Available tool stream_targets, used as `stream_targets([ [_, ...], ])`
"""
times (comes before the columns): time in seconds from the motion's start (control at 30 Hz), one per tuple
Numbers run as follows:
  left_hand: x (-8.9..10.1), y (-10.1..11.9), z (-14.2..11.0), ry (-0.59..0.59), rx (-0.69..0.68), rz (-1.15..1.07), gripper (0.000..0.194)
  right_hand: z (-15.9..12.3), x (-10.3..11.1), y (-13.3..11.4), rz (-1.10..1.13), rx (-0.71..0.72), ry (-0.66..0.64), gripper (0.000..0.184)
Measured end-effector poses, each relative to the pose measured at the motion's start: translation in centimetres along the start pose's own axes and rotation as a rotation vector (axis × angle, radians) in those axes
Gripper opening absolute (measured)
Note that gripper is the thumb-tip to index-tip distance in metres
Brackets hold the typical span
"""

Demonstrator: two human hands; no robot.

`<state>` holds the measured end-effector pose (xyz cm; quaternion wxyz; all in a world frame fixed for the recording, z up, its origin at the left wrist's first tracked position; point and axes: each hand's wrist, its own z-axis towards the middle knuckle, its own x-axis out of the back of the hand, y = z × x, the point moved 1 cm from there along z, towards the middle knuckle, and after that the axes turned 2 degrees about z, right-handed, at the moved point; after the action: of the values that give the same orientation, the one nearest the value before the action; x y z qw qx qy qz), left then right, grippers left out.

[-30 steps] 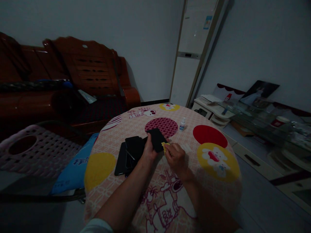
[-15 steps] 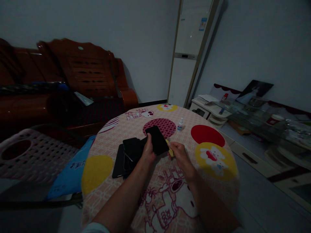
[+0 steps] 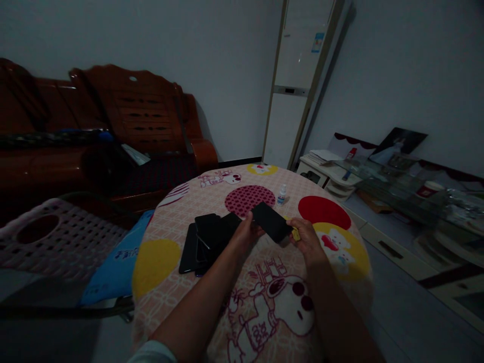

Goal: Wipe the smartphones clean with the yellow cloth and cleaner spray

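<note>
The black phone-like slab (image 3: 270, 221) is held in the air over the round counter (image 3: 172, 222), near its middle, tilted so that its broad dark face shows. The left hand (image 3: 246, 236) grips its left end, thumb along the near edge and the other fingers mostly hidden beneath. The right hand (image 3: 305, 237) is at the opposite end, pinching a crumpled yellow cloth (image 3: 296, 233) against or just beside the slab's edge; which of the two cannot be told.

Left of the left hand, a loose pile of dark flat devices (image 3: 206, 237) lies on the counter, overlapping one another at uneven angles. Beyond the slab, a small white bottle (image 3: 282, 194) with a blue-marked label stands upright, well apart from the pile. A pinkish tablecloth with cartoon figures and large coloured circles covers the counter.

At the left are a woven chair (image 3: 75, 242) and a bright blue bag or cushion (image 3: 117, 267), with a carved wooden settee (image 3: 147, 111) behind.
</note>
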<state>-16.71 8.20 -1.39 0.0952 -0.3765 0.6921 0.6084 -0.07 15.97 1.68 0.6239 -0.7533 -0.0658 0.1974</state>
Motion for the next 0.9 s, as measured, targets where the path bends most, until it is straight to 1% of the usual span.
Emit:
stream_targets([
  [0.03, 0.3, -0.1, 0.2, 0.007, -0.042, 0.097, 0.035, 0.0, 1.1, -0.3, 0.006, -0.021, 0.078, 0.018],
  [0.07, 0.7, -0.1, 0.4, 0.044, -0.106, 0.193, 0.031, -0.1, 2.1, -0.5, 0.014, -0.028, 0.157, 0.018],
  [0.1, 1.0, -0.1, 0.6, 0.094, -0.159, 0.306, 0.031, -0.2, 3.2, -0.7, 0.023, -0.026, 0.231, 0.019],
  [0.17, 1.7, 0.2, 0.9, 0.162, -0.305, 0.549, 0.036, -0.3, 5.3, -0.8, 0.031, -0.015, 0.299, 0.020],
  [0.23, 2.0, 0.7, 0.9, 0.188, -0.433, 0.783, 0.037, -0.2, 7.1, -0.6, 0.044, 0.046, 0.379, 0.019],
  [0.33, 2.4, 2.1, 0.3, 0.248, -0.582, 1.127, 0.037, 0.1, 9.3, 0.0, 0.042, 0.119, 0.470, 0.019],
  [0.37, 2.6, 2.6, 0.0, 0.257, -0.600, 1.254, 0.039, 0.2, 9.9, 0.2, 0.028, 0.130, 0.492, 0.019],
  [0.43, 3.1, 3.9, -0.7, 0.279, -0.579, 1.495, 0.044, 0.5, 10.6, 0.7, -0.028, 0.124, 0.515, 0.018],
  [0.5, 3.9, 5.2, -1.3, 0.245, -0.536, 1.729, 0.043, 0.7, 11.0, 1.1, -0.130, 0.103, 0.516, 0.017],
  [0.53, 4.4, 5.8, -1.5, 0.242, -0.478, 1.838, 0.044, 0.8, 11.2, 1.3, -0.198, 0.090, 0.519, 0.016],
  [0.6, 5.3, 6.9, -2.0, 0.284, -0.346, 2.008, 0.049, 1.0, 11.5, 1.4, -0.385, 0.093, 0.530, 0.016],
  [0.67, 5.8, 7.7, -2.4, 0.274, -0.263, 2.089, 0.053, 1.1, 11.7, 1.3, -0.659, 0.158, 0.546, 0.019],
  [0.73, 5.9, 8.1, -2.7, 0.233, -0.230, 2.126, 0.056, 1.0, 11.6, 0.8, -0.937, 0.286, 0.593, 0.022],
  [0.77, 5.7, 8.2, -2.8, 0.213, -0.226, 2.136, 0.056, 0.8, 11.4, 0.5, -1.035, 0.359, 0.628, 0.022],
  [0.8, 5.5, 8.2, -2.9, 0.203, -0.223, 2.141, 0.057, 0.7, 11.0, 0.2, -1.082, 0.422, 0.666, 0.022],
  [0.83, 5.2, 8.2, -3.0, 0.204, -0.223, 2.138, 0.058, 0.5, 10.3, 0.0, -1.082, 0.479, 0.686, 0.022],
  [0.87, 4.9, 8.1, -3.1, 0.219, -0.226, 2.122, 0.059, 0.3, 9.5, -0.2, -1.044, 0.525, 0.672, 0.023],
  [0.9, 4.6, 8.0, -3.2, 0.240, -0.228, 2.092, 0.062, 0.1, 8.6, -0.2, -0.976, 0.564, 0.625, 0.023],
])
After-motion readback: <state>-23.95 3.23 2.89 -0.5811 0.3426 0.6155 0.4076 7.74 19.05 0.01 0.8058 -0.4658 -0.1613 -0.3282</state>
